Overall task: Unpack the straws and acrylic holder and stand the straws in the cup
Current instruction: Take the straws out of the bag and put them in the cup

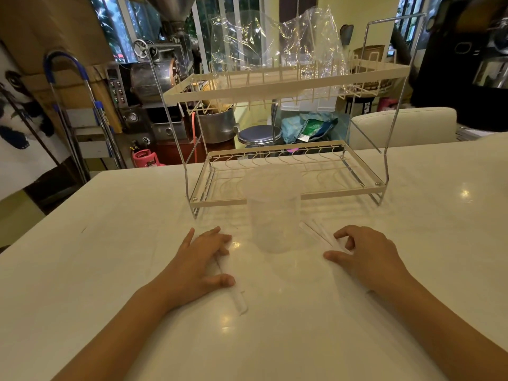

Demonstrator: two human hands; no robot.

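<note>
On a glossy white table, smooth as polished stone and dotted with lamp glints, the left hand lies palm down, fingers nearly straight and slightly spread, pressing on a thin white straw whose tube runs out from under the palm toward the person. Just right of that hand stands the cup, a tall, clear cylinder with frosted-looking walls, upright and with nothing visible inside, set right in front of the rack's lower shelf. Right of the cup lie more straws, pale slender tubes fanned loosely on the tabletop, their near ends under the right hand. That hand is arched, fingers curled down onto the straws with the thumb stretched toward the cup; whether it pinches them or only rests on them I cannot tell. Behind stands a rack, two cream wire shelves in a thin chrome frame. On the upper shelf sits a crumpled sheet of clear wrap, shiny and creased.
</note>
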